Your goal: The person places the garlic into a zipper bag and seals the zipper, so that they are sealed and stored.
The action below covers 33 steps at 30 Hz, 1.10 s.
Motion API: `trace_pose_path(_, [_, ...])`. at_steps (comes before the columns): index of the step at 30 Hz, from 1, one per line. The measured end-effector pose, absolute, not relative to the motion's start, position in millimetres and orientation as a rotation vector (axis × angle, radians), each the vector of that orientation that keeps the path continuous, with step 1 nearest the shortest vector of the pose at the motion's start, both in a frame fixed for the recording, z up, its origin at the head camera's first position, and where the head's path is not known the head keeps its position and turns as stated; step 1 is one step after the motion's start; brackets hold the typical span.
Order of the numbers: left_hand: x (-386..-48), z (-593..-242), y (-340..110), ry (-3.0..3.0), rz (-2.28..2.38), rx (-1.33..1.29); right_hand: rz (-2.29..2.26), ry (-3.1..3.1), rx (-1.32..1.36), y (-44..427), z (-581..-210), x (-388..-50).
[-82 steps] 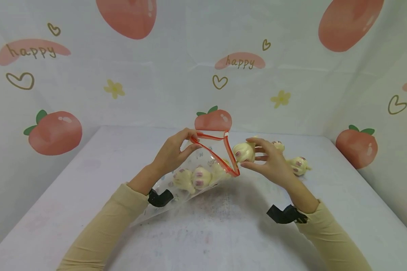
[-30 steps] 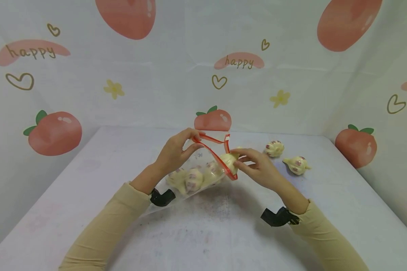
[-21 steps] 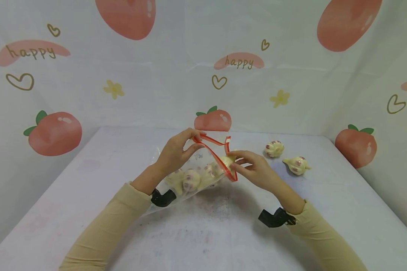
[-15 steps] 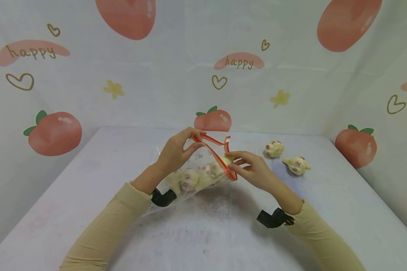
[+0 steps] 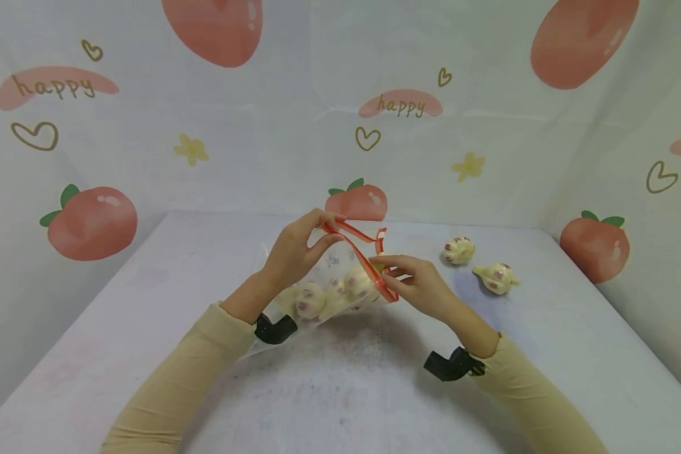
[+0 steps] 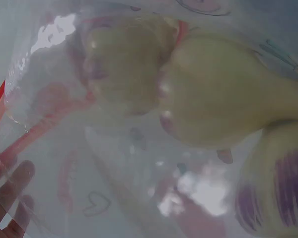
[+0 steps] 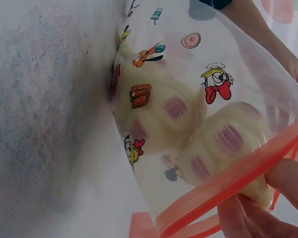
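In the head view my left hand [image 5: 292, 255] pinches the upper edge of a clear zip bag [image 5: 360, 253] with a red rim and holds its mouth apart. Several cream and purple garlic bulbs [image 5: 310, 301] lie inside, seen through the plastic. At the mouth my right hand [image 5: 422, 287] reaches to the rim. The right wrist view shows its thumb and fingers pinching the stem end of a garlic bulb [image 7: 228, 141], whose body is inside the bag. Through hazy plastic, the left wrist view shows more bulbs [image 6: 213, 94] close up.
Two loose garlic bulbs, one farther back [image 5: 459, 250] and one nearer [image 5: 496, 278], lie on the white table [image 5: 340, 391] right of the bag. A white cloth [image 5: 295, 157] with printed fruit hangs behind. Each wrist carries a black mount [image 5: 445, 366].
My right hand has moved left, carrying a garlic bulb from beside the bag in through its mouth. The bulbs inside have shifted left. My left hand keeps its grip on the rim.
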<state>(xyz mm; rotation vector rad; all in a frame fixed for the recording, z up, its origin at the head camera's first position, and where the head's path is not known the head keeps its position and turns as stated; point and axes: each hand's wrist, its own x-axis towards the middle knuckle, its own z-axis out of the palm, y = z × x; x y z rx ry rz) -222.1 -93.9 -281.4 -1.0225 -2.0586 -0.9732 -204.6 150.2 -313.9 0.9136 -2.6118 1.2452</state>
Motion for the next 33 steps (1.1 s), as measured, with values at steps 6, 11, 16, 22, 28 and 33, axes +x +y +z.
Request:
trace_pose_path(6, [-223.0,-279.1,-95.3,-2.045,-0.971,-0.965,1.227,-2.627,0.896,148.1,-311.0,-204.3])
trace_pose_path(11, [-222.7,-277.6,-96.1,-2.049,-0.996,-0.951,1.221,-2.628,0.895,145.7,-309.1,-205.1])
trace_pose_path(16, [-222.9,-277.0,-95.8,-2.046,-1.011,-0.954,1.189,-2.625,0.912,144.2,-308.1,-207.5])
trace_pose_path(22, [-222.1,-275.3,-95.6,-2.041,-0.996,-0.939,1.202,-2.651,0.935,143.6,-307.2,-210.3])
trace_pose_path(28, [-222.4,-273.0,-100.1,-2.029,-1.039,-0.934,1.198,-2.626,0.973,148.4,-304.3,-209.5])
trace_pose_path(33, [-221.8,-270.9,-103.5,-2.022,-1.08,-0.932,1.262,-2.58,0.949,156.0,-300.1,-209.3])
